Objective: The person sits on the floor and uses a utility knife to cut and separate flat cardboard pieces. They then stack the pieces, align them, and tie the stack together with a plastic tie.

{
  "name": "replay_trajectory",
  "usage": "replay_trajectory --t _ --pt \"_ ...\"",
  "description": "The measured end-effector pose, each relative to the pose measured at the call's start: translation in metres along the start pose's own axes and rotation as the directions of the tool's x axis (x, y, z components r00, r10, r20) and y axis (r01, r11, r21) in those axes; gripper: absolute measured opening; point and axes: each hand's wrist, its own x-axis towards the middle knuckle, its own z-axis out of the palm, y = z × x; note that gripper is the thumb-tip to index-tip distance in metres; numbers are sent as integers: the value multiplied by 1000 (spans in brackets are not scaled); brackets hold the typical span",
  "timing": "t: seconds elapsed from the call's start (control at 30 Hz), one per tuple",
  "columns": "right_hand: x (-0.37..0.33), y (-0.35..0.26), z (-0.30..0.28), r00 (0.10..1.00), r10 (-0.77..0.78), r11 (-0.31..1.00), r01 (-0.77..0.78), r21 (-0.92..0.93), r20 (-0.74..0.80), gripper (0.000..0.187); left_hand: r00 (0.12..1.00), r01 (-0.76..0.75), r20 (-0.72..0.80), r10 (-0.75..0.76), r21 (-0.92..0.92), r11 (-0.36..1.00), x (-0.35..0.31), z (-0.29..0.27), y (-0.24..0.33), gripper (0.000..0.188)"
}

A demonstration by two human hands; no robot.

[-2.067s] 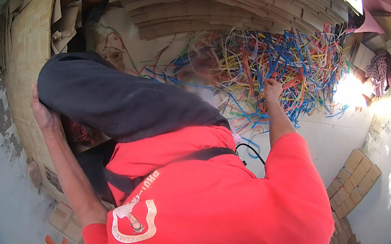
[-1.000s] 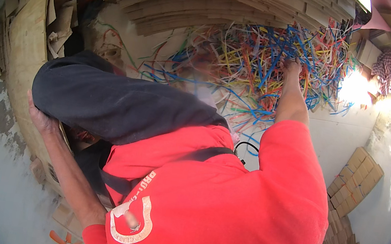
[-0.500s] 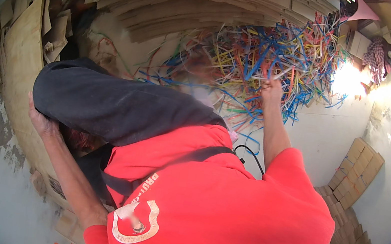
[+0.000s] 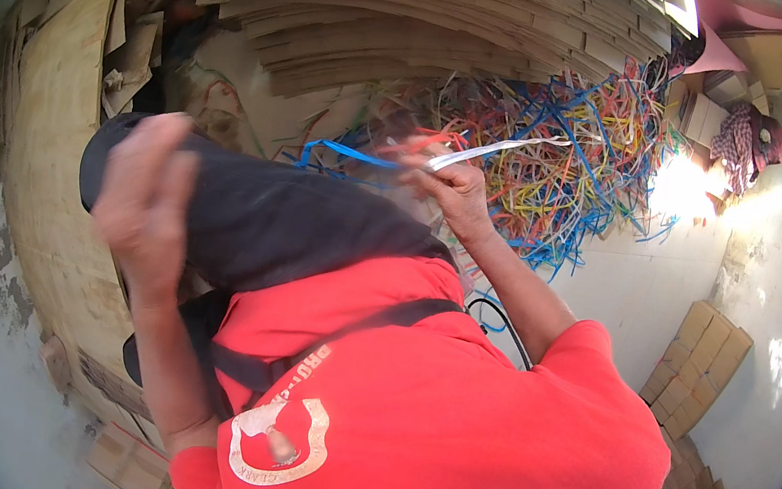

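My right hand (image 4: 452, 191) is closed on several plastic straps. Out of it a white strap (image 4: 507, 147) reaches toward the pile, a blue strap (image 4: 349, 151) trails to the left, and a short red piece (image 4: 447, 141) shows beside the fingers. Behind it lies a big tangled heap of straps (image 4: 580, 162) in blue, red, yellow, white and green. My left hand (image 4: 147, 198), smeared by motion, is raised over my dark-trousered knee (image 4: 246, 203); whether it holds anything does not show.
Flat cardboard sheets (image 4: 425, 17) are stacked high along the far side. A large brown board (image 4: 54, 133) leans at the left wall. Bundled small cartons (image 4: 696, 366) stand at the right, near a checked cloth (image 4: 733, 139) and a black cable (image 4: 506, 318).
My right hand has drawn back from the heap to the left, bringing straps with it. My left hand has lifted from beside my knee and moved right and up over it.
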Motion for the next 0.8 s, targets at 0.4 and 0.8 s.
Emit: replay_trajectory --t 0.4,0.8 --pt "-9 -25 29 857 -386 871 460 -172 340 14 641 358 752 156 -472 806 -7 107 34 44" --pt "-1 2 42 762 -404 570 642 -512 506 9 655 532 752 68 -524 665 -13 123 31 24"
